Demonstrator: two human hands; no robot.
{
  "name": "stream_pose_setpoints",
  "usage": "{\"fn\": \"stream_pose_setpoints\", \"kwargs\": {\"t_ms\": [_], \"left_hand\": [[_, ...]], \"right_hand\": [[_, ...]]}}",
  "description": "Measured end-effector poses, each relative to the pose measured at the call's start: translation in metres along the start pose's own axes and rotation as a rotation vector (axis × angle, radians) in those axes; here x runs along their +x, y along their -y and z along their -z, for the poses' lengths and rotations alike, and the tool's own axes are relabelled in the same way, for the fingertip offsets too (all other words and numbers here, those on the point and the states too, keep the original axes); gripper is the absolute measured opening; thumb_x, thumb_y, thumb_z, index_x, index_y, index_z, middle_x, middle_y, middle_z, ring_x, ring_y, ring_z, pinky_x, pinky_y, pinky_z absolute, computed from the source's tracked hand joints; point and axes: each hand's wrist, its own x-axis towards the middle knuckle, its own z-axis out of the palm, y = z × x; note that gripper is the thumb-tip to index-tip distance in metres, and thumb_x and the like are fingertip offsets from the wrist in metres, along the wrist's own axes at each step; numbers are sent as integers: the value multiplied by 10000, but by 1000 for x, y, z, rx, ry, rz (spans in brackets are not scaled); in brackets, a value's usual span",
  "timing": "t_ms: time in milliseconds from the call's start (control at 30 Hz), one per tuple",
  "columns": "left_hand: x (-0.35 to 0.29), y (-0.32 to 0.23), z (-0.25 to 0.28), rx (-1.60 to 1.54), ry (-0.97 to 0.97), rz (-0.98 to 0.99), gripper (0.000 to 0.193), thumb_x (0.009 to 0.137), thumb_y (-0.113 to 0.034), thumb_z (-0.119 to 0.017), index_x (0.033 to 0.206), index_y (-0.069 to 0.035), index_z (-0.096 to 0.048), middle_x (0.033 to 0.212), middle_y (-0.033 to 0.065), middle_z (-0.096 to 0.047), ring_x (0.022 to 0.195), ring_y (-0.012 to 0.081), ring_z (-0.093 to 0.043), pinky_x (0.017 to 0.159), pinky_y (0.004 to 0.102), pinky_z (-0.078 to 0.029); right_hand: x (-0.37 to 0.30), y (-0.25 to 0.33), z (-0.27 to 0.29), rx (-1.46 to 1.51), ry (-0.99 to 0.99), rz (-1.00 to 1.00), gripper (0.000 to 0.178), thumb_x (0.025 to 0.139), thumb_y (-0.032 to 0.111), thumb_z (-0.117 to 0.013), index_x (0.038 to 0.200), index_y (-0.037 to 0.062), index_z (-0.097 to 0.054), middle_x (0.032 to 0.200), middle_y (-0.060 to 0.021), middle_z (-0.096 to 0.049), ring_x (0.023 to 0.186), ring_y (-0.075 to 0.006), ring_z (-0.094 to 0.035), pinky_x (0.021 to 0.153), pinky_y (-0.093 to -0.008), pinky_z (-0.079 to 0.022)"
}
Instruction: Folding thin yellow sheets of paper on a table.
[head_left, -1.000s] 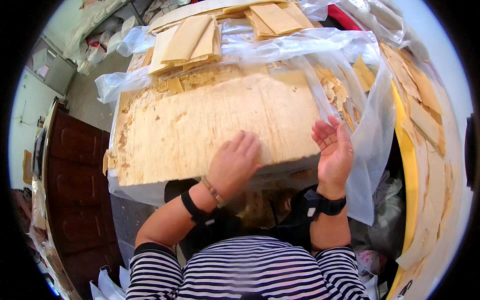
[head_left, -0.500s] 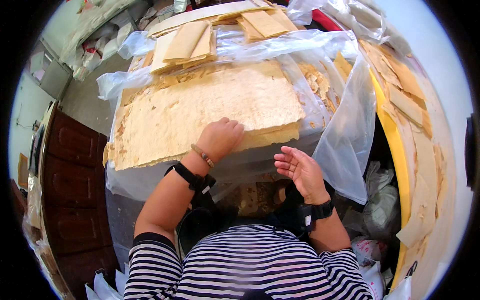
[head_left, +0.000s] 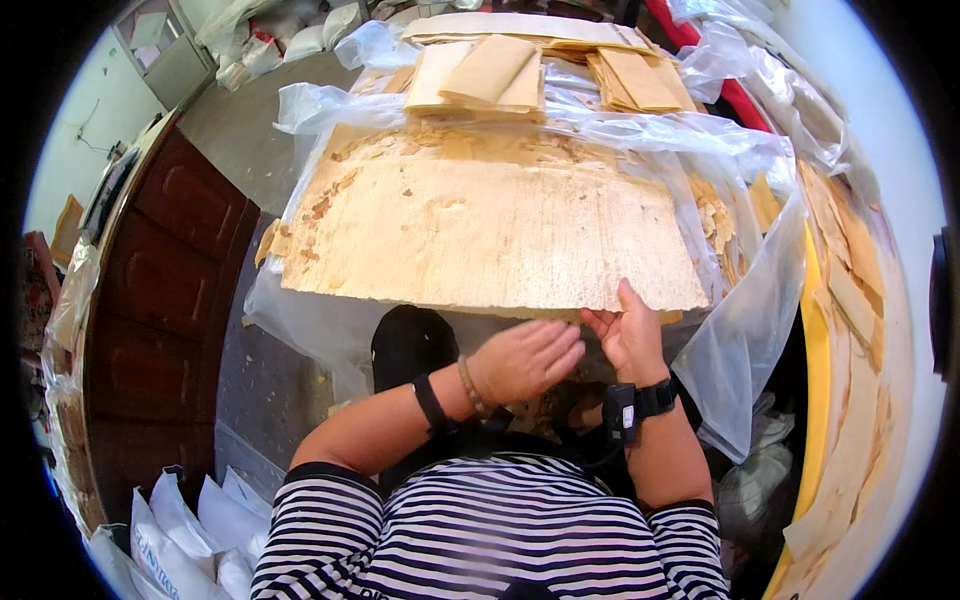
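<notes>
A large pale tan sheet (head_left: 480,230) with a rough, flaking surface and ragged edges lies across the table in front of me. Its near edge hangs slightly over the front. My right hand (head_left: 632,335) pinches that edge near the right corner, thumb on top and fingers beneath. Just left of it, my left hand (head_left: 530,358) is held below the edge, fingers stretched out and close together, with nothing visible in it. Whether its fingertips touch the underside of the sheet I cannot tell. Brown flakes dot the sheet's left side.
Folded tan sheets (head_left: 490,75) and another folded stack (head_left: 640,80) rest at the table's far side. Clear plastic film (head_left: 750,320) drapes over the right edge. A yellow-edged surface (head_left: 815,340) runs along the right. Left stand a dark wooden cabinet (head_left: 160,320) and white sacks (head_left: 180,520).
My left hand has left the sheet's top and dropped below its near edge. My right hand has moved up and taken hold of that edge. The view has shifted left.
</notes>
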Motion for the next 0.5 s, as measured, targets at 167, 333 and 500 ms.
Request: {"fn": "stream_pose_setpoints", "kwargs": {"t_ms": [167,333,500], "left_hand": [[11,37,1,-181,264,719,386,912,-173,-597,1283,-72,-628,1316,202,-629,1204,319,-624,998,398,-498],[-17,131,-26,-408,477,1179,676,1009,-553,-338,1381,-38,-569,1411,233,-558,1296,399,-532,1118,487,-365],[-23,139,-14,-396,184,1087,678,1015,-541,-347,1452,-43,-492,1505,198,-477,1415,364,-410,1175,491,-307]], "right_hand": [[4,34,-35,69,4,76,330,1033,265,-540,1307,81,-539,1135,-108,-689,913,-267,-703,751,-414,-617],[-13,76,-92,-39,37,267,360,1026,271,-547,1247,-14,-555,1084,-135,-665,864,-276,-685,750,-416,-620],[-43,95,-104,-59,-3,426,358,1010,243,-575,1256,-16,-556,1119,-137,-672,867,-262,-700,731,-418,-625]]}}
